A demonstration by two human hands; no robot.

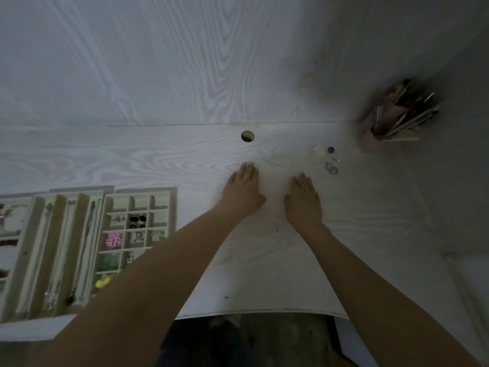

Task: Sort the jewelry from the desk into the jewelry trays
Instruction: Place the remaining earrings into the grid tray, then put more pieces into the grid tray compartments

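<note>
Both hands, the left hand [242,193] and right hand [304,201], lie flat and hold nothing on the surface [185,160], so next comes picking up the rings [331,168] for the trays [140,205].

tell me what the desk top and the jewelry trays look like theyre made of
Desk: pale wood or wood-look laminate, matt, going by the swirling grain lines; which of the two is unclear.
Jewelry trays: cream, soft-looking dividers with no shine, possibly velvet or flocked lining over a stiff shell. The blur leaves that open.
</note>
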